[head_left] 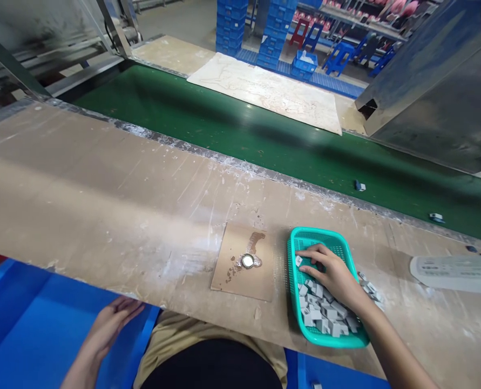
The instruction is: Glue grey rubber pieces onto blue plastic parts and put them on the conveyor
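My right hand reaches into a teal plastic basket on the table. Between its thumb and index fingertips is a small white block, near the basket's left wall. Many similar grey-white blocks lie heaped in the near part of the basket, below that hand. My left hand is over a blue bin at the table's near edge; its fingers are stretched out and hold nothing visible. Left of the basket, a small round dish of white stuff sits on a cardboard square with wet stains.
A green conveyor belt runs beyond the table, carrying a few small pieces. More blocks lie right of the basket, near a translucent plastic piece. A metal housing stands over the belt at right.
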### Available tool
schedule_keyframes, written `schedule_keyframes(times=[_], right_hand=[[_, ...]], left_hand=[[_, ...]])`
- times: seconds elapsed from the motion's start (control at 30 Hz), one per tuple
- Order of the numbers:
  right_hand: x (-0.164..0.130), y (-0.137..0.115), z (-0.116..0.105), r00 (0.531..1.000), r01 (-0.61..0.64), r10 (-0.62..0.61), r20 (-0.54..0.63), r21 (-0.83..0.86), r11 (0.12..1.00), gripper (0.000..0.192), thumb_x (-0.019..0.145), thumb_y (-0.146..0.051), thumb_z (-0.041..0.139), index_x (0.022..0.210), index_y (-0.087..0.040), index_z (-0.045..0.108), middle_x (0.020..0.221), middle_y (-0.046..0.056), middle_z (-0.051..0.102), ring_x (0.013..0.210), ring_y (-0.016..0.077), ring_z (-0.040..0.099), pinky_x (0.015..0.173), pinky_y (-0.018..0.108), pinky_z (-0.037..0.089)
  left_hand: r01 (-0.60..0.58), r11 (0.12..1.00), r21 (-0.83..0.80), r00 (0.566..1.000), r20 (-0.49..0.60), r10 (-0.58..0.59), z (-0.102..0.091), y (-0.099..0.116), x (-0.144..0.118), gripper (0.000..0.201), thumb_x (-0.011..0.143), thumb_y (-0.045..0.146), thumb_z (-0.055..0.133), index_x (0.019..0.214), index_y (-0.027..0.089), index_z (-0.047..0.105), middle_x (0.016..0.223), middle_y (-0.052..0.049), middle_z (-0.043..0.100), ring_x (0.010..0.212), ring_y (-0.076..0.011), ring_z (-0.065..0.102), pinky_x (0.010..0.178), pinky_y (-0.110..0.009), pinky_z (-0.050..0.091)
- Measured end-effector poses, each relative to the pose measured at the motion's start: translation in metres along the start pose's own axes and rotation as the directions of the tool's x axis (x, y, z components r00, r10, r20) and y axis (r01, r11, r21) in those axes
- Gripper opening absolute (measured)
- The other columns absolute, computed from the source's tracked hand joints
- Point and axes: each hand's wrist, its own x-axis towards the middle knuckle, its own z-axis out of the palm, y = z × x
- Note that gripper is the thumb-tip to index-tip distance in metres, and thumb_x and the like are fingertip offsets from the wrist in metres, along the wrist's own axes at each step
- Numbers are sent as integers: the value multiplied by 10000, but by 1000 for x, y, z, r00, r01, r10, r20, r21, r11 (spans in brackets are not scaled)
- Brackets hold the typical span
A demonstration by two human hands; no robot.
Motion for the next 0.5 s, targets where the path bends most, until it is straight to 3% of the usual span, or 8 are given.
schedule_keyframes(times=[0.1, 0.23, 0.33, 0.4, 0.5], right_hand=[[5, -1, 0, 999, 16, -18, 41, 53, 998, 192, 822, -375, 601, 938, -251, 692, 922, 65, 613, 819, 223, 594, 748, 363, 477], [5, -5, -2, 998, 8, -20, 54, 207, 978, 188, 788, -393, 642, 876, -228, 663, 974, 77, 641, 934, 239, 604, 830, 384, 473], [1, -14, -6, 998, -64, 61, 22, 462, 884, 221, 760, -411, 668, 841, -214, 609, 994, 89, 670, 955, 238, 629, 835, 375, 503], [-3, -24, -9, 993, -100, 115, 10, 565, 819, 228, 763, -409, 665, 860, -214, 599, 931, 80, 692, 869, 224, 661, 770, 354, 535], [-5, -49, -7, 996, -54, 78, -35, 453, 890, 209, 795, -363, 639, 949, -222, 638, 922, 67, 691, 807, 209, 665, 727, 331, 538]], left_hand=[[33, 999, -21, 997, 73, -32, -6, 2, -4, 373, 410, 70, 803, 756, 95, 664, 830, -134, 734, 1000, -350, 634, 921, -398, 505], [50, 997, -50, 998, 45, -48, -6, 4, -11, 426, 371, 111, 867, 745, 112, 662, 798, -119, 735, 986, -341, 643, 920, -381, 510], [73, 996, -48, 993, 94, -68, -3, 7, -20, 448, 368, 163, 894, 758, 110, 679, 812, -125, 737, 940, -320, 665, 863, -340, 552], [107, 994, -27, 981, 166, -101, -3, 11, -28, 454, 388, 218, 902, 780, 109, 701, 827, -122, 738, 909, -298, 677, 823, -301, 569], [139, 990, 18, 958, 250, -139, -6, 19, -42, 405, 423, 262, 896, 763, 123, 725, 840, -105, 738, 893, -285, 681, 797, -285, 576]])
